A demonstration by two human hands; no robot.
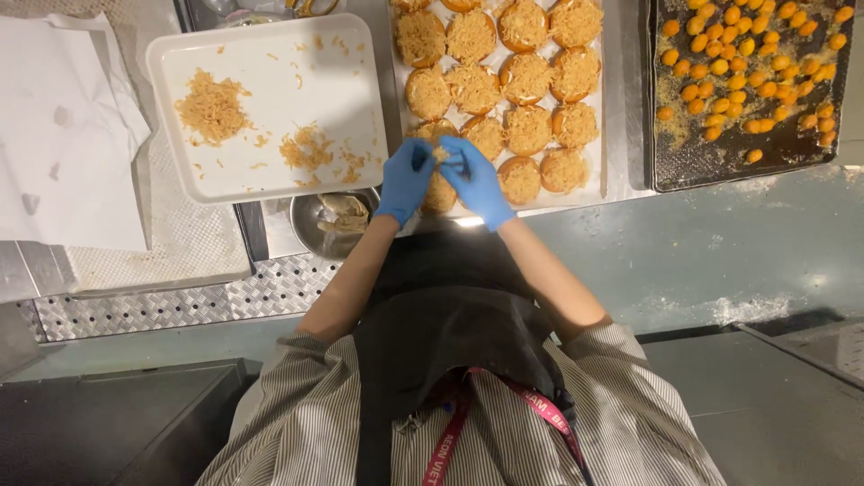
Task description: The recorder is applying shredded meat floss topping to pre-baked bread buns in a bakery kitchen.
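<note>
Both hands, left hand and right hand, pinch floss together over a bun just under them, white tray to their left, likely topping it.

Two gloved hands, one white tray, one dark tray. One steel bowl. About sixteen buns, though some are cut off at the edge.

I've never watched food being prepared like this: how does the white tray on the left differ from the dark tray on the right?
The white tray is pale and mostly bare, with loose heaps of golden shreds. The dark tray is black and crowded with small orange balls over crumbs. The white tray lies near the left hand; the dark tray sits farther from the right hand. Both are flat, rectangular and hold food.
</note>
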